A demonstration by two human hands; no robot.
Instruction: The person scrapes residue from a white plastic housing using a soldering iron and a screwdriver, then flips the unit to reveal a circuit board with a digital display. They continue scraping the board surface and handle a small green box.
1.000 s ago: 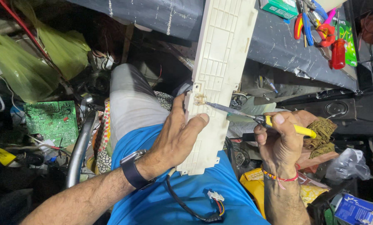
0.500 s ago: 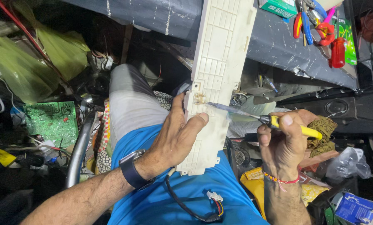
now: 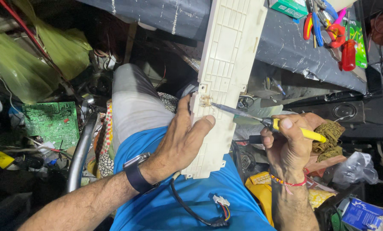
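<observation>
Left hand spread against the long cream plastic panel, fingers loosely open, thumb pressed flat on the ribbed front face, other fingertips wrapped round the edge at nine o'clock of the panel. Right hand closed in a tight fist about the yellow handle of a screwdriver, thumb laid along the grip, metal shaft running towards ten o'clock with the tip set at a small brownish recess on the panel. Panel standing lengthwise from the lap up towards twelve o'clock, lower end resting on the blue cloth over the knees. Against the frame of half a second ago, very little changed: same grip on both sides, tip at the same recess, right fist shifted only slightly. Panel hard and moulded, gridded with shallow rectangular cells. Dark band of a wristwatch on the left wrist, red thread bracelet on the right. Black cable with a small white connector trailing at six o'clock. Green circuit board at nine o'clock, red and blue handled pliers at one o'clock.
</observation>
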